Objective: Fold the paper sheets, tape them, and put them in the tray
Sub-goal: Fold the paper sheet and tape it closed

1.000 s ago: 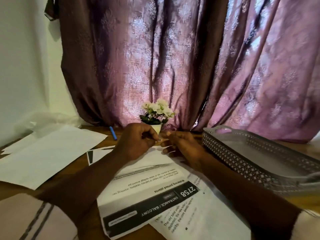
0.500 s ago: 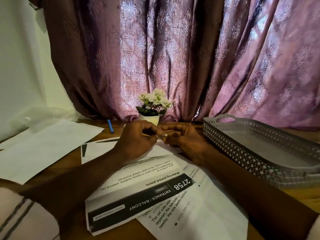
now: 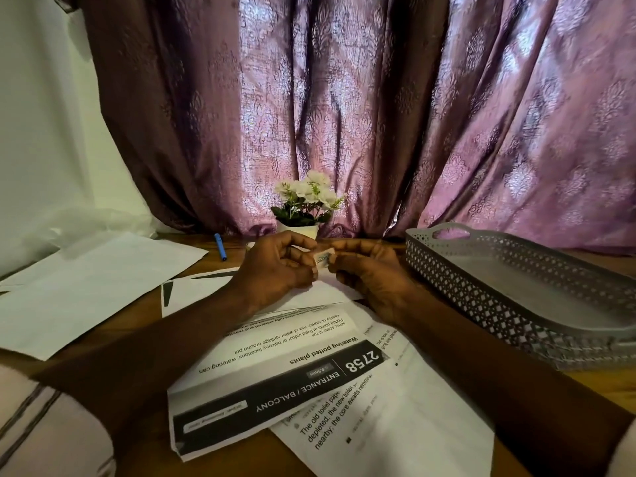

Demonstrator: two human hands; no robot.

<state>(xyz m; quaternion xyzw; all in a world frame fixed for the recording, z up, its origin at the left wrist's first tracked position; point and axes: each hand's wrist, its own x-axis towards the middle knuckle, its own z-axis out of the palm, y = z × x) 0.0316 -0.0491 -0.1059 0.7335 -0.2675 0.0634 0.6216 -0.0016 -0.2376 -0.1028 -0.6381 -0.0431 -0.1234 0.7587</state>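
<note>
Both hands meet above the folded sheet point(image 3: 275, 373) on the table. The left hand point(image 3: 275, 266) and the right hand point(image 3: 371, 280) each pinch a small tape piece point(image 3: 323, 259), seemingly more exposed than a second ago, so taping looks near. The tray point(image 3: 464, 297) waits at the right. The sheet reads "2758", "ENTRANCE / BALCONY" and "Watering potted plants".

Both forearms extend forward and converge at centre. The left hand point(image 3: 275, 270) and right hand point(image 3: 373, 277) meet fingertip to fingertip, fingers point(image 3: 298, 241) curled, each pinching one end of a small strip point(image 3: 323, 259).
</note>
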